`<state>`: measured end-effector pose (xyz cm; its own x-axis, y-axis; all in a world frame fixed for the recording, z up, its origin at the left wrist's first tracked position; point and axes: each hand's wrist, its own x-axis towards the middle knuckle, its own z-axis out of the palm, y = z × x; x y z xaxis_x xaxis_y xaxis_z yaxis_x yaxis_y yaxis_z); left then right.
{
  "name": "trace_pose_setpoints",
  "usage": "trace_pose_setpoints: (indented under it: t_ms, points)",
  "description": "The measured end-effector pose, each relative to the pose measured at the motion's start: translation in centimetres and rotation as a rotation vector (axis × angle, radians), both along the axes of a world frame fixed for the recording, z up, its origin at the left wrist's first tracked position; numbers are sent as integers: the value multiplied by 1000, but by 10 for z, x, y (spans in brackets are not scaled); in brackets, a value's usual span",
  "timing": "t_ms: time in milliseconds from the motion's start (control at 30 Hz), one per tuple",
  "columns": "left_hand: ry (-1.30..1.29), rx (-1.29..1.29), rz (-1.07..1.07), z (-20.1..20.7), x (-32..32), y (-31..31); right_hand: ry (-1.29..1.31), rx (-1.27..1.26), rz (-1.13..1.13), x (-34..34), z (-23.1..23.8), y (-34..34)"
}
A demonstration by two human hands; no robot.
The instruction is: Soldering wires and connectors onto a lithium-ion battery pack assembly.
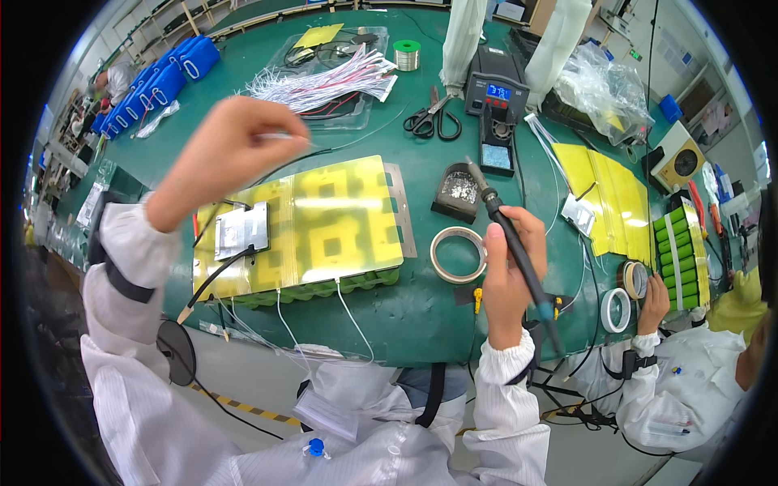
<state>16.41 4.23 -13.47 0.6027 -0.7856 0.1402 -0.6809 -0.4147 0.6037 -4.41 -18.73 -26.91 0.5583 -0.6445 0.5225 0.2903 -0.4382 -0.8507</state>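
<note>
My right hand (515, 275) is wrapped round a soldering iron (519, 255), whose tip points up and away beside the black tip-cleaner holder (458, 193). My left hand (235, 146), a little blurred, is raised above the far left of a battery pack (348, 219) with its fingers pinched. A thin solder wire (365, 136) runs from near those fingertips toward the solder spool (407, 55). Green cells show under the pack's yellow sheet. On that sheet lies a silver circuit board (241, 231) with black cables; white leads hang over the near edge.
A soldering station (494, 89) and scissors (433, 117) lie beyond the pack. White wires (332, 81) fill a clear tray. Tape rolls (458, 254) and a second yellow-sheeted pack (604, 194) are to the right, where a co-worker's hand (652, 304) rests. Blue packs (158, 85) stand far left.
</note>
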Motion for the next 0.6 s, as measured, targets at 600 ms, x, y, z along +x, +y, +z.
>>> trace_pose_setpoints:
  t_ms: [600]
  points:
    - [341,-359,1297,-195,4,443,101,152,347,57,14,-1]
